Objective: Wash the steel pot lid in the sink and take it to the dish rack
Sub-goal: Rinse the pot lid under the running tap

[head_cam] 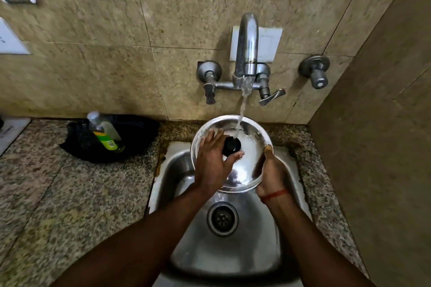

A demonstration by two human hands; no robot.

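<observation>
The round steel pot lid (250, 144) with a black knob (231, 146) is held tilted over the steel sink (224, 251). Water from the wall tap (247, 49) falls onto its top near the knob. My right hand (271, 173) grips the lid's right rim, thumb on top. My left hand (213, 163) lies flat on the lid's left side with fingers spread, touching the surface beside the knob. The lid's lower left part is hidden under my left hand.
A black bowl-like holder (137, 133) with a bottle of dish liquid (106, 134) stands on the granite counter (70, 193) left of the sink. A side wall (384, 147) closes the right. A drain (222, 218) sits mid-sink. No dish rack is in view.
</observation>
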